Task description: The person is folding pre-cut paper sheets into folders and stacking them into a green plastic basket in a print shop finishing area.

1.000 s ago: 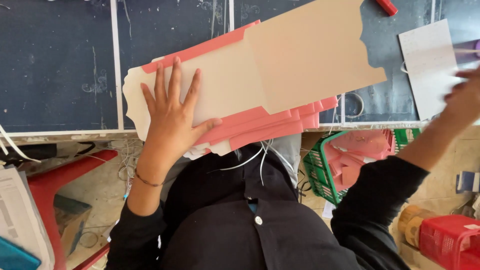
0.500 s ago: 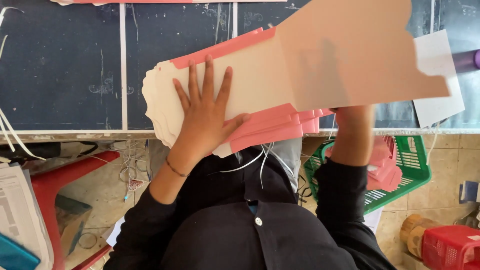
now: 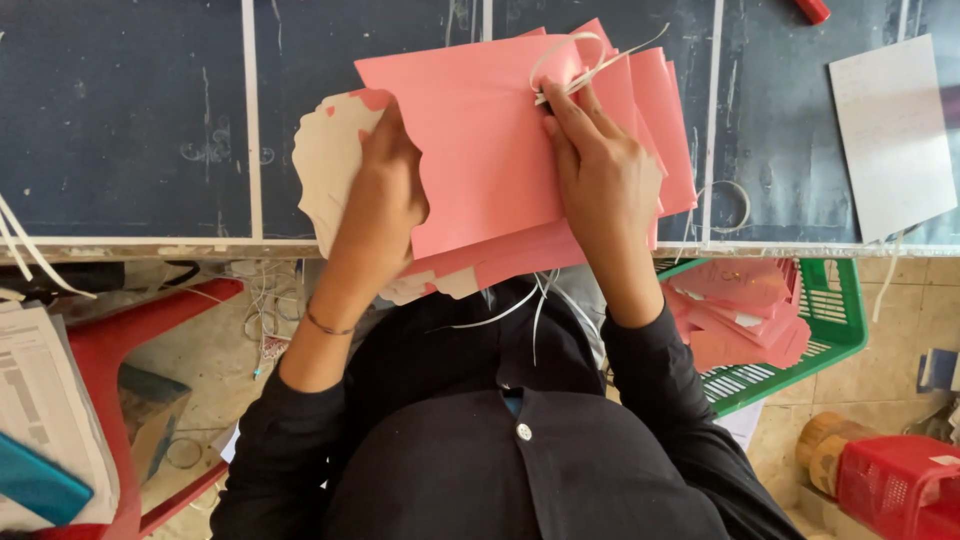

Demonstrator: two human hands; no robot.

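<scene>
Pinching white cord (image 3: 560, 65): right hand (image 3: 605, 175) | left hand (image 3: 385, 195) grip behind pink sheets (image 3: 480, 140), cannot tell

The stack of paper bags (image 3: 500, 150) is lying on the table (image 3: 120, 120), overhanging its near edge, and serves as the landmark here. The left hand (image 3: 385, 190) is resting on the stack's left part, partly tucked under the top sheet. The right hand (image 3: 600, 170) is lying on the stack's right part, its fingers (image 3: 565, 110) touching a cord handle (image 3: 570, 55) at the stack's far edge. Right of the stack, a loose sheet (image 3: 890, 135) is lying on the table, well apart. Below and right of the stack, off the table, a basket (image 3: 830, 330) is holding more bags (image 3: 740, 310). Left of the stack and lower, a stool (image 3: 100, 345) is standing, papers (image 3: 40, 400) lying on it.
</scene>
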